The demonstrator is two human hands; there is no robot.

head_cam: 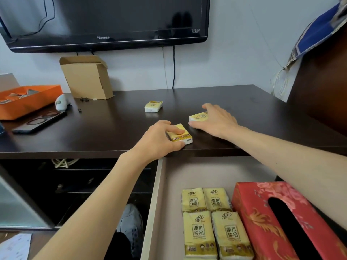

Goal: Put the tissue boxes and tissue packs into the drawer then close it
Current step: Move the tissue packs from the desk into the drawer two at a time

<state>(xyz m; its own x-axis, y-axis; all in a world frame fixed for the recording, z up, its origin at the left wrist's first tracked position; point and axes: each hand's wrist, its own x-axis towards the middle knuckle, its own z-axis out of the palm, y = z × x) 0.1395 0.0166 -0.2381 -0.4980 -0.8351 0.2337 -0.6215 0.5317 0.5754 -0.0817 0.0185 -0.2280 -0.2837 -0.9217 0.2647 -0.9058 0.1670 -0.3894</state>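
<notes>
Three yellow tissue packs lie on the dark table top (116, 128). My left hand (159, 136) grips the nearest pack (185, 136) at the table's front edge, thumb on top. My right hand (216, 119) closes around a second pack (198, 116) just behind it. A third pack (153, 106) lies alone farther back. Below the table edge the drawer (155, 194) stands pulled out. Inside it lie several yellow tissue packs (206, 222) side by side and a red flowered tissue box (262, 212) at the right, partly under my right forearm.
A black TV (105, 21) hangs on the wall above. At the left back stand a cardboard box (86, 77) and an orange box (28, 102), with a dark phone (39, 121) and small bits near them. A brown headboard with cloth (319, 72) rises at the right.
</notes>
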